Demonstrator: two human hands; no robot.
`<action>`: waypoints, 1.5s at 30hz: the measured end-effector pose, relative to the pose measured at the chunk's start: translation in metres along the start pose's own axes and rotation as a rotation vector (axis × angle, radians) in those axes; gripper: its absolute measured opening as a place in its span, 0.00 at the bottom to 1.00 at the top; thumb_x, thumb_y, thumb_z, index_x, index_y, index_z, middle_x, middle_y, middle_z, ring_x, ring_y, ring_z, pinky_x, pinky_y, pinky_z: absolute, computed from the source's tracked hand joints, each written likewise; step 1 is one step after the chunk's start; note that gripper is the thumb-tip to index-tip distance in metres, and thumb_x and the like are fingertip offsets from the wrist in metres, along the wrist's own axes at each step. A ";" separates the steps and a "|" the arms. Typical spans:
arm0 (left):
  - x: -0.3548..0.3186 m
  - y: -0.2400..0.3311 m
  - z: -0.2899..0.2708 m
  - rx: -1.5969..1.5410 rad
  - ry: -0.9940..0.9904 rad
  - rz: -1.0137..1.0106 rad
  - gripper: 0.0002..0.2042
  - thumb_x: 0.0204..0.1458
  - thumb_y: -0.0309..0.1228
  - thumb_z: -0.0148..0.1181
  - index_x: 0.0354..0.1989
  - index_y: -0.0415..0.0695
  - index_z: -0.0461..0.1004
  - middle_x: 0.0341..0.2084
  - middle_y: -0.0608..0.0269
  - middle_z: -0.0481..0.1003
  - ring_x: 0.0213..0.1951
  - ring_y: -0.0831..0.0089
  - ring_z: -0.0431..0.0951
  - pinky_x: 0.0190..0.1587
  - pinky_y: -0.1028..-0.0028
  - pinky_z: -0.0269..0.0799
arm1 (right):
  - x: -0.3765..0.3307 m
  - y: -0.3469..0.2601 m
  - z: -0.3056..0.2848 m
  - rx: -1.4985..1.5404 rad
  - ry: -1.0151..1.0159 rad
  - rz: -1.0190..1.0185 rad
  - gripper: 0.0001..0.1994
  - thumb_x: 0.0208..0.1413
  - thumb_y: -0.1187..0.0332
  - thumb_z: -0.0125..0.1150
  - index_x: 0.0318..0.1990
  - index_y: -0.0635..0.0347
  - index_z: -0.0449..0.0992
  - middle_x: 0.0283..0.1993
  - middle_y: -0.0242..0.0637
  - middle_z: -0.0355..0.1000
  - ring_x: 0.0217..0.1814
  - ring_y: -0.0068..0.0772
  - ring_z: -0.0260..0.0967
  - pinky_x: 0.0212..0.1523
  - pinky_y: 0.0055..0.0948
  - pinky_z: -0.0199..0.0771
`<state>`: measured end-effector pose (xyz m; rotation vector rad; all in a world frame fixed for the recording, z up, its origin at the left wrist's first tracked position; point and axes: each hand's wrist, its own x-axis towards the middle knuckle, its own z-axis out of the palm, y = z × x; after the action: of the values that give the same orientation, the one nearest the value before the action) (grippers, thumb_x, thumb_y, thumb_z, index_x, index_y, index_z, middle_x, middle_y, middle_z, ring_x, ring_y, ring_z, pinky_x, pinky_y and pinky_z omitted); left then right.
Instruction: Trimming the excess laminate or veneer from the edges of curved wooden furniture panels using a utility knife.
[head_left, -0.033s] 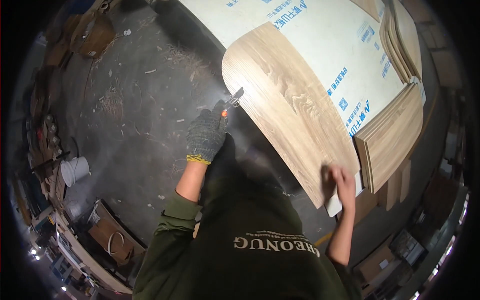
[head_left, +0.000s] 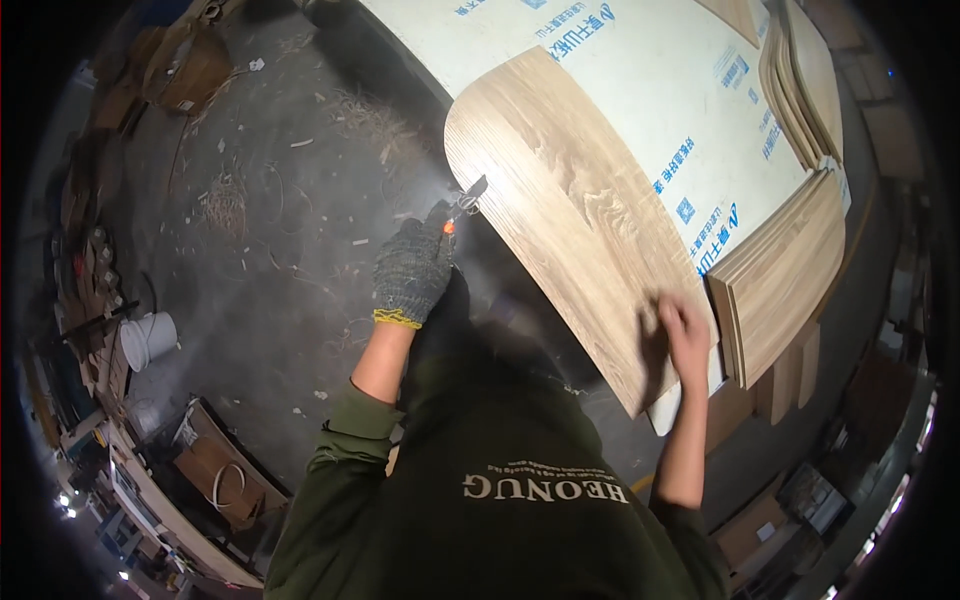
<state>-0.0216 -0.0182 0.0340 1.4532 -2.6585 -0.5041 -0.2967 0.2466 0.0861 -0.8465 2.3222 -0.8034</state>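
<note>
A wood-grain panel with a rounded far end lies on a white printed sheet. My left hand, in a grey knit glove with a yellow cuff, is closed round a small hand tool with an orange part and a dark metal blade. The blade's tip meets or overlaps the panel's left edge; I cannot tell whether it touches. My bare right hand is over the panel's near right end. Motion smears its fingers, so whether they touch the surface is unclear.
Stacked wood-grain panels stand right of the panel, with more curved boards beyond. Shavings litter the dark floor at left. A white bucket and a brown carton stand farther left.
My right hand has shifted slightly away from my body over the panel. The left hand, its tool and the panel look the same.
</note>
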 end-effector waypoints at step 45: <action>0.013 -0.066 -0.004 0.062 0.247 -0.107 0.16 0.58 0.41 0.52 0.51 0.51 0.73 0.36 0.53 0.75 0.38 0.53 0.76 0.39 0.59 0.73 | 0.182 -0.121 0.159 -0.354 0.273 -0.096 0.37 0.44 0.42 0.67 0.59 0.53 0.70 0.53 0.39 0.61 0.57 0.39 0.56 0.63 0.39 0.53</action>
<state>0.0256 -0.0629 0.0158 1.5671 -2.4357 -0.2324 -0.2680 -0.0113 0.0108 -1.0605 2.7350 -0.5822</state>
